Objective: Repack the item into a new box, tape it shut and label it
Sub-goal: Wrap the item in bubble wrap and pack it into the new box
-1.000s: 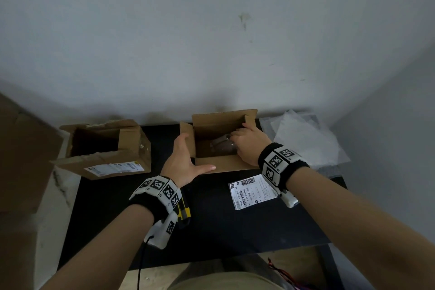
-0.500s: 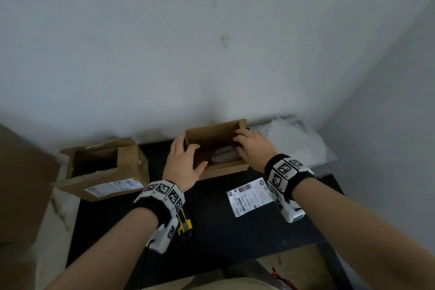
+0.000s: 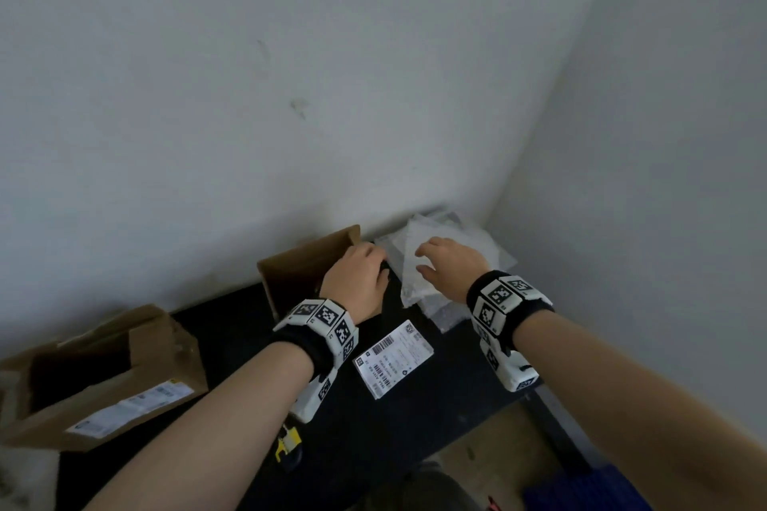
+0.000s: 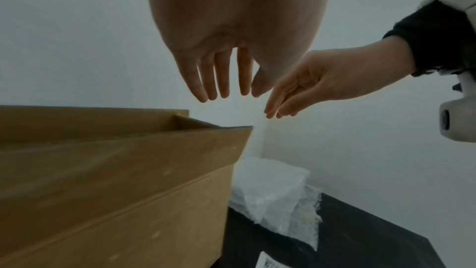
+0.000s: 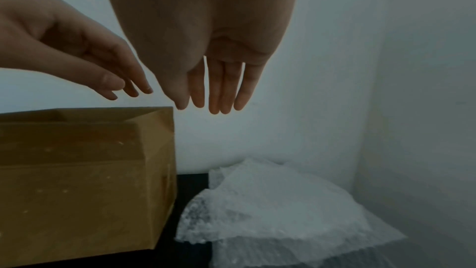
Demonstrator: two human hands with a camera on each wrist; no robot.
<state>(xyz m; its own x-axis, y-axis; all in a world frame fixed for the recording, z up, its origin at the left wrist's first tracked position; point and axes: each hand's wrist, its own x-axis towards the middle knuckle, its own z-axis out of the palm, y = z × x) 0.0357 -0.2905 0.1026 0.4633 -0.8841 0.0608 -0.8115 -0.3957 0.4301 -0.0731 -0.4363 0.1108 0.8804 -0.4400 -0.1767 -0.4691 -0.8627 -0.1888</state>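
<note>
While both hands hover empty | left hand fingers straight, above new box | right hand fingers relaxed, over bubble wrap right of box

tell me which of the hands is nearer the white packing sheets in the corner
Right. The right hand hovers open directly over the white packing sheets; the left hand is beside them, above the open box.

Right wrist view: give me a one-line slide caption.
Both open hands, right hand and left hand, hover above the new box and white packing sheets.
</note>
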